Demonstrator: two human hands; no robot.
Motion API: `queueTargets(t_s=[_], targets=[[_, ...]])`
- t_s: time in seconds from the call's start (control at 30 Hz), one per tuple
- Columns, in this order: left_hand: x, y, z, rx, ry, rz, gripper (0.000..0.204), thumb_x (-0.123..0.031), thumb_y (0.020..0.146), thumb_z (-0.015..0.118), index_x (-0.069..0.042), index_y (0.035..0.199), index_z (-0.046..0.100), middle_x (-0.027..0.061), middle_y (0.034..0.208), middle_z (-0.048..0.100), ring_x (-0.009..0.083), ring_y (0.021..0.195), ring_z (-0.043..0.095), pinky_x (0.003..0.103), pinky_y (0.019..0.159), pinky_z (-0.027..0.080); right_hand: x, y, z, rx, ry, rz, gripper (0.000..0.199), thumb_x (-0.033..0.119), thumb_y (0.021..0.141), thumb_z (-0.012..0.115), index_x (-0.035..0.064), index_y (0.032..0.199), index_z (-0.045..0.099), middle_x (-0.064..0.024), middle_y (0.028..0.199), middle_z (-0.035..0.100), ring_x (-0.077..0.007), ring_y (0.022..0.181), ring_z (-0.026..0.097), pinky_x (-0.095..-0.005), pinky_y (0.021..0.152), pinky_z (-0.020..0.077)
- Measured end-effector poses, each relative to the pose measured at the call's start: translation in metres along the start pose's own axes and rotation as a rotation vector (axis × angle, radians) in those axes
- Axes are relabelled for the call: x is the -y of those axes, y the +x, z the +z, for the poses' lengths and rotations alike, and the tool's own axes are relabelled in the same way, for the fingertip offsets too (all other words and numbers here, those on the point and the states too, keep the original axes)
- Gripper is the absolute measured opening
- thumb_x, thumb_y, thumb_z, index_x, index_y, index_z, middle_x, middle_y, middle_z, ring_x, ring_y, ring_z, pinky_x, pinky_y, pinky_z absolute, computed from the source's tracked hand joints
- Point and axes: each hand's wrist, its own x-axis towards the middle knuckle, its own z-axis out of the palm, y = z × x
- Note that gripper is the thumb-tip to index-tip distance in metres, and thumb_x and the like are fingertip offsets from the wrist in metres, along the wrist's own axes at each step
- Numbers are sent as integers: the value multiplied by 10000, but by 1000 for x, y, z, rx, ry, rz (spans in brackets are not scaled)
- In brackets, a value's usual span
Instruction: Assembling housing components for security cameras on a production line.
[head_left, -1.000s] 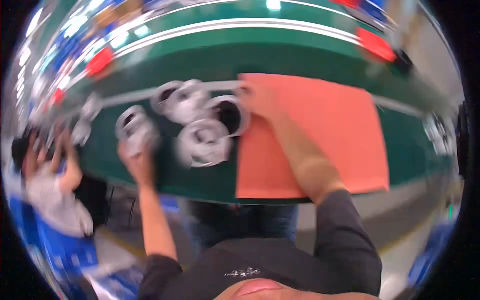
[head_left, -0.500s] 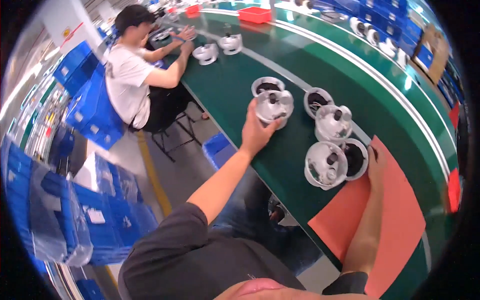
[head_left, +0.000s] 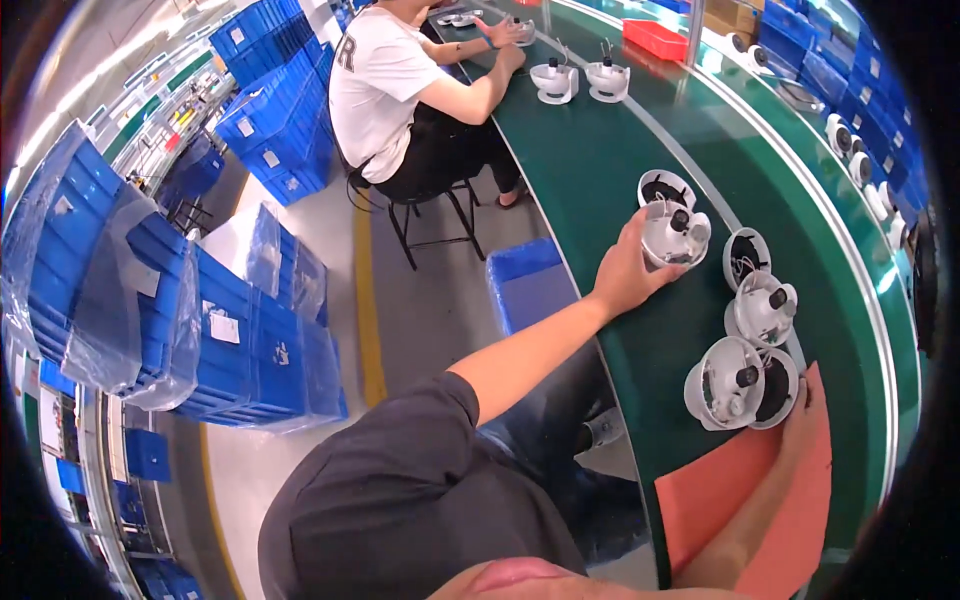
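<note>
My left hand (head_left: 627,272) is closed around the near side of a white dome-camera housing (head_left: 672,240) with a black lens module inside. Touching its far side is a white round shell (head_left: 666,188) with a dark inside. My right hand (head_left: 806,412) grips the right rim of another white round shell (head_left: 778,388) with a black inside; its fingers show only in part. Against that shell leans a dome-camera housing (head_left: 722,385). Just beyond them are one more housing (head_left: 766,306) and a shell with loose wires (head_left: 746,258).
Under my right forearm lies an orange sheet (head_left: 700,495) on the green conveyor belt (head_left: 640,370). A co-worker (head_left: 400,95) sits farther along, near two housings (head_left: 554,82). Blue crates (head_left: 180,320) stand at the left, and a red tray (head_left: 655,40) at the far side.
The view has turned, so the belt and parts appear farther right and the floor shows more. Both hands keep their places at the same parts.
</note>
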Motion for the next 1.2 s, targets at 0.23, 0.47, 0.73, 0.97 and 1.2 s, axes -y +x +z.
queueTargets(t_s=[0.23, 0.47, 0.73, 0.97, 1.2], targets=[[1, 0, 1, -4, 9, 7, 990, -373, 714, 833, -32, 1455, 272, 245, 1345, 494, 414, 1130, 589, 447, 950, 486, -34, 5, 9, -105, 48, -126, 358, 138, 1006, 505, -20, 1324, 546, -130, 1218, 625, -218, 1115, 588, -316, 991, 437], [-6, 0, 1, 22, 12, -37, 981, -372, 717, 830, -36, 1454, 276, 235, 1355, 495, 414, 1153, 575, 448, 959, 482, -26, -3, 1, -63, 66, -31, 352, 166, 1006, 513, -12, 1306, 563, -114, 1145, 648, -211, 1055, 606, -321, 941, 459], [4, 2, 2, 49, -131, -30, 998, -447, 755, 791, -23, 1478, 250, 210, 1401, 484, 372, 1211, 560, 414, 993, 466, 11, -11, -1, -73, 0, 57, 306, 209, 1004, 523, -37, 1160, 618, -119, 1077, 663, -204, 994, 614, -316, 889, 468], [-5, 3, 0, 49, -20, -39, 974, -443, 766, 786, -1, 1467, 274, 224, 1404, 478, 366, 1239, 540, 402, 1022, 442, 19, -13, 2, -105, 52, 65, 321, 236, 994, 545, -31, 1151, 630, -114, 1066, 674, -200, 976, 623, -316, 877, 472], [-6, 4, -1, 63, -23, -65, 926, -407, 782, 783, 14, 1446, 295, 227, 1384, 489, 362, 1246, 531, 405, 1019, 441, 9, -10, 3, -95, 47, 78, 240, 154, 978, 550, -37, 1100, 628, -129, 1031, 674, -222, 973, 628, -333, 890, 471]])
